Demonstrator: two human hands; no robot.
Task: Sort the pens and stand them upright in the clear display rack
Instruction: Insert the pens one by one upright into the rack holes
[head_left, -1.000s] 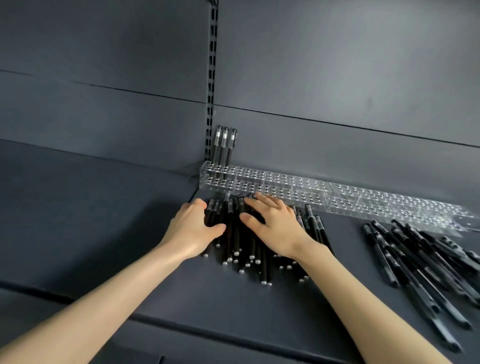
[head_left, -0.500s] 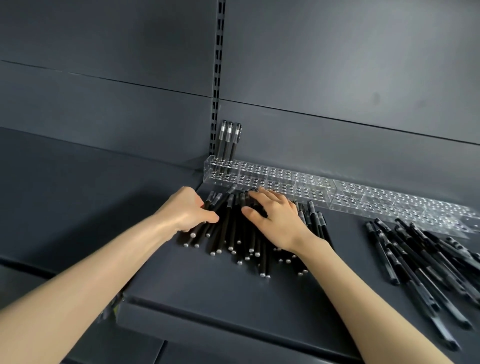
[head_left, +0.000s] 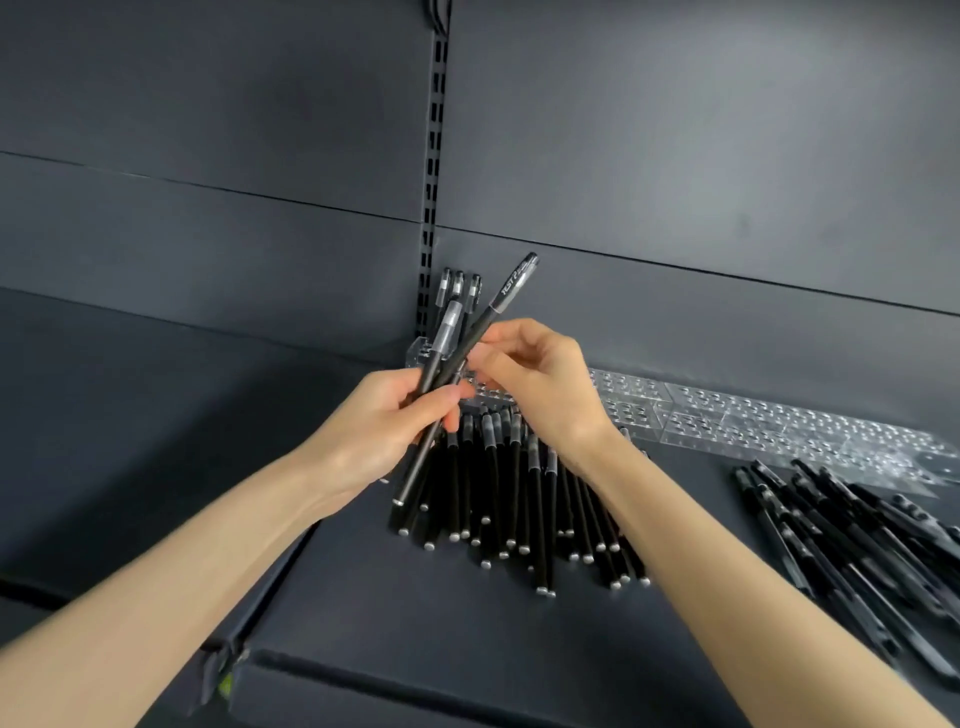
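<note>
A moment ago both hands lay flat on the pile of pens, spreading it. Now both are raised above it. The left hand (head_left: 384, 426) is closed around a small bunch of pens (head_left: 447, 338) it has lifted, caps pointing up and away. Two pens are plain to see, and a third may sit behind them. The right hand (head_left: 540, 384) has come across, and its thumb and fingertips pinch the barrel of the dark-capped pen (head_left: 501, 299) in that bunch, just above the left hand's grip. I judge that sorting has given way to picking, and that this pen is being drawn out to go into the rack.

The clear rack (head_left: 727, 410) runs along the far edge of the shelf (head_left: 467, 639), against the back wall. It holds only three pens (head_left: 457, 288), upright at its far-left end, partly hidden behind the held ones. The rest of its holes look vacant.

Most of the stock is still loose. The main pile (head_left: 509, 499) lies directly under the hands, and a second pile (head_left: 857, 530) lies at the near right, so the task is at an early stage.
</note>
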